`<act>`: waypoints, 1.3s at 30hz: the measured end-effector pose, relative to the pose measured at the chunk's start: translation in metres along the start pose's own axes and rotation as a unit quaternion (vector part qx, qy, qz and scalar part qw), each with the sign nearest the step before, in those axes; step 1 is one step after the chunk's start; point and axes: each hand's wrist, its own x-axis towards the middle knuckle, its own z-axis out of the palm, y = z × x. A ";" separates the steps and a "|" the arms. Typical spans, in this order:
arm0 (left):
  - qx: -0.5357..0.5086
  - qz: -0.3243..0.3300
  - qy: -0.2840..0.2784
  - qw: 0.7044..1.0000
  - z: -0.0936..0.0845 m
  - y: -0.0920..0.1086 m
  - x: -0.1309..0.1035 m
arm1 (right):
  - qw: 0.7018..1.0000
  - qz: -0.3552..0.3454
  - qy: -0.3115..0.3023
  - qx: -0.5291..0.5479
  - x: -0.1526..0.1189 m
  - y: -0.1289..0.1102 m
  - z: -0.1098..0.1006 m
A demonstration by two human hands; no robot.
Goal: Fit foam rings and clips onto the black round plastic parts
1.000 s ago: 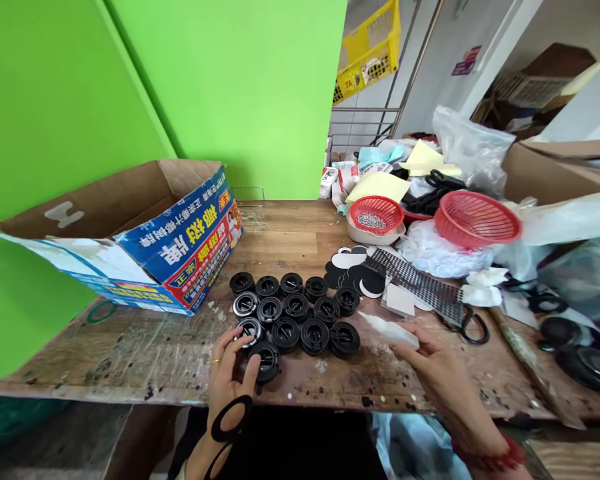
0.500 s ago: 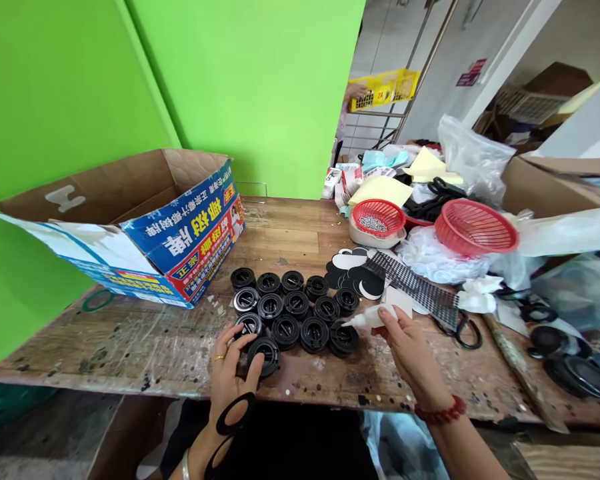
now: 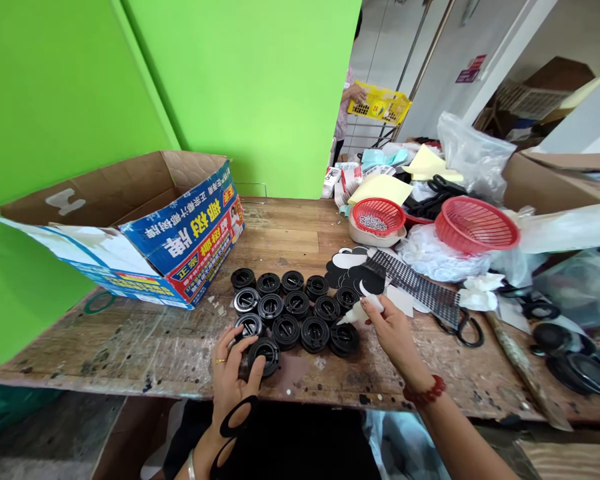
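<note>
Several black round plastic parts (image 3: 296, 305) stand in close rows on the wooden table, each with a slotted centre. My left hand (image 3: 233, 377) is closed at the front left, thumb and fingers on the edges of the nearest black round part (image 3: 265, 353). Thin black rings (image 3: 239, 415) hang about its wrist and lower palm. My right hand (image 3: 393, 333) grips a small white squeeze bottle (image 3: 360, 312) with a pointed nozzle. The tilted nozzle tip is over the far edge of the front-right round part (image 3: 344, 341); contact cannot be made out.
A blue printed cardboard box (image 3: 195, 233) stands left. Black and white discs (image 3: 353, 270), a perforated black strip (image 3: 415, 283), scissors (image 3: 467, 330), red baskets (image 3: 475, 227) and plastic bags lie right. Behind, a person holds a yellow crate (image 3: 380, 105).
My right hand has moved left with the squeeze bottle, bringing its nozzle farther over the front-right part. My left hand stays nearly still. The yellow crate behind has lowered.
</note>
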 end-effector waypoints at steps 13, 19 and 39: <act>0.004 0.001 0.002 1.000 0.002 -0.003 -0.001 | 0.998 -0.050 -0.001 -0.032 0.000 -0.009 0.003; 0.033 0.070 0.036 0.996 -0.006 0.024 0.006 | 0.996 -0.076 0.015 -0.051 -0.002 -0.017 0.006; 0.055 0.182 -0.153 0.970 0.039 0.098 0.023 | 0.984 -0.123 0.046 -0.118 -0.005 -0.014 -0.011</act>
